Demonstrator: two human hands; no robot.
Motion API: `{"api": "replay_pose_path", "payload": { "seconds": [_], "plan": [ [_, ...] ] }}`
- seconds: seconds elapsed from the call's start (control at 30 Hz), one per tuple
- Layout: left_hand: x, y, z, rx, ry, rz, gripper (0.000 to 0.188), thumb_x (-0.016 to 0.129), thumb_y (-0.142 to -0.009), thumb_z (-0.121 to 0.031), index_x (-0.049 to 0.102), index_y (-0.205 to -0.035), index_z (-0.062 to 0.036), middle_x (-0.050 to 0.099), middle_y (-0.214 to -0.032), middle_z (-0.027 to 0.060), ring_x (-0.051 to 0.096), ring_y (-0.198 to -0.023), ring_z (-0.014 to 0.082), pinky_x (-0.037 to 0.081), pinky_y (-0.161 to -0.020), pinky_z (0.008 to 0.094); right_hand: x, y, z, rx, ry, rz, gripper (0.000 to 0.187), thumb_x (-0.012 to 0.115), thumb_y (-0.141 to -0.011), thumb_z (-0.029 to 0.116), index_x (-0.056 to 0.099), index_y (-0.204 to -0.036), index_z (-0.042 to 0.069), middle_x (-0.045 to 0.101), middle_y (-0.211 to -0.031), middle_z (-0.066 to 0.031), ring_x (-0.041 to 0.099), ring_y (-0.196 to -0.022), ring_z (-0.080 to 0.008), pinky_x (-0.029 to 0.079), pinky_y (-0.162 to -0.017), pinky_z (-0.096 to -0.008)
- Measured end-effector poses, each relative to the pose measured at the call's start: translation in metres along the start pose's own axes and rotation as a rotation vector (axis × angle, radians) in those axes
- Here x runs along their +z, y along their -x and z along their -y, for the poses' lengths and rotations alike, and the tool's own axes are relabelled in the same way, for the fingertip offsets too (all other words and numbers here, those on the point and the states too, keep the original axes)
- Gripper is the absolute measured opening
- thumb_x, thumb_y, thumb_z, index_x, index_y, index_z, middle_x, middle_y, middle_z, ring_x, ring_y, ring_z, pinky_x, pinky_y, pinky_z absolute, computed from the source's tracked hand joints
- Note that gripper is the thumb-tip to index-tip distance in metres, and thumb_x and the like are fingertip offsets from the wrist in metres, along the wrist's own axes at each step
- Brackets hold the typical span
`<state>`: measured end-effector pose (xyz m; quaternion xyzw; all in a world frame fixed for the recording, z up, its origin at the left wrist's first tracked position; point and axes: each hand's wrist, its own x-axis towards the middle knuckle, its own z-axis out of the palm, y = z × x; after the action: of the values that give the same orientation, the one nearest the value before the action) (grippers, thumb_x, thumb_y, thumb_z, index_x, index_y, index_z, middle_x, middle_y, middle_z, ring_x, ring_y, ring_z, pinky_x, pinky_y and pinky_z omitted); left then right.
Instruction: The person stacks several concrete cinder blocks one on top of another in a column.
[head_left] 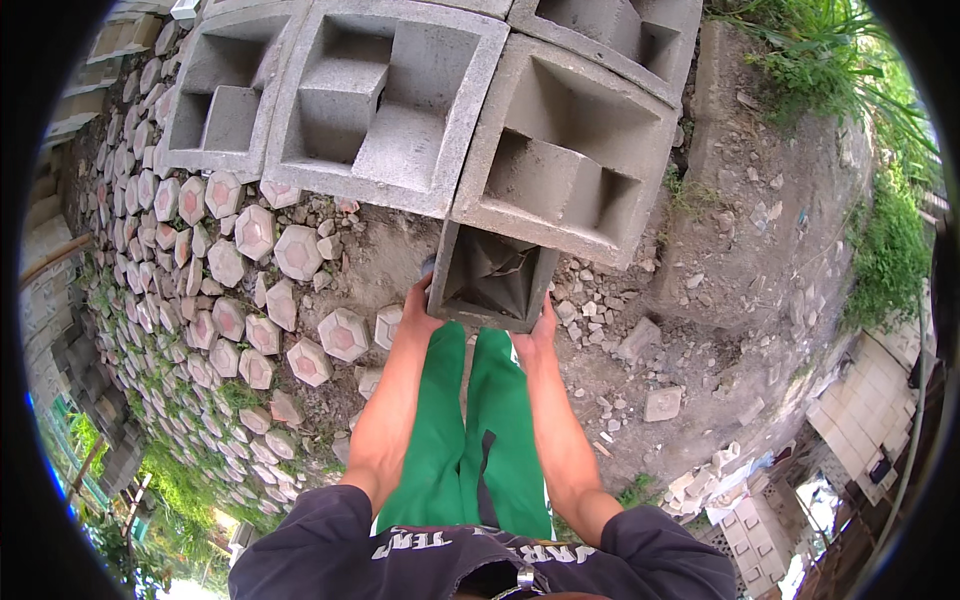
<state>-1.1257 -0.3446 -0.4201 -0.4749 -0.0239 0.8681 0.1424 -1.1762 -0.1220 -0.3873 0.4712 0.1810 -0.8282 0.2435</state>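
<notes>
Between my hands is a square dark-grey concrete block with a faceted hollow inside. My left hand grips its left side and my right hand its right side, with fingers partly hidden behind it. The block is held in front of my legs, and its far edge meets or lies just under the near edge of a larger concrete block. Left of that one stands another large hollow concrete block. Whether the held block rests on anything cannot be seen.
More hollow concrete blocks line the far side in rows. Many hexagonal pavers lie spread to the left. Broken rubble covers the dirt on the right, with a dirt bank and green plants beyond.
</notes>
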Motion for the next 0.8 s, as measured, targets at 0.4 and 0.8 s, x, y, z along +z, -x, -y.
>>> {"api": "replay_pose_path", "payload": {
  "seconds": [0.4,0.8],
  "plan": [
    [0.065,-0.002,-0.015,0.208,-0.852,-0.133,0.062,0.042,-0.096,-0.047,0.04,-0.141,-0.0039,0.052,-0.135,0.0109,0.05,-0.121,0.0218,0.037,-0.102,0.0326,0.004,-0.012,0.039,-0.073,0.535,0.052,0.076,0.032,-0.093,0.065,0.042,-0.138,0.005,0.052,-0.133,-0.0139,0.052,-0.12,-0.0271,0.041,-0.103,-0.0412],
    [0.028,-0.033,-0.022,0.323,-1.107,-0.169,0.072,0.03,-0.096,-0.056,0.034,-0.144,-0.0033,0.034,-0.149,0.016,0.027,-0.14,0.0286,0.02,-0.113,0.0317,0.06,0.007,0.025,-0.125,0.822,-0.096,0.089,0.042,-0.087,0.07,0.035,-0.14,-0.001,0.047,-0.138,-0.0165,0.051,-0.123,-0.0275,0.041,-0.104,-0.039]
  ]
}}
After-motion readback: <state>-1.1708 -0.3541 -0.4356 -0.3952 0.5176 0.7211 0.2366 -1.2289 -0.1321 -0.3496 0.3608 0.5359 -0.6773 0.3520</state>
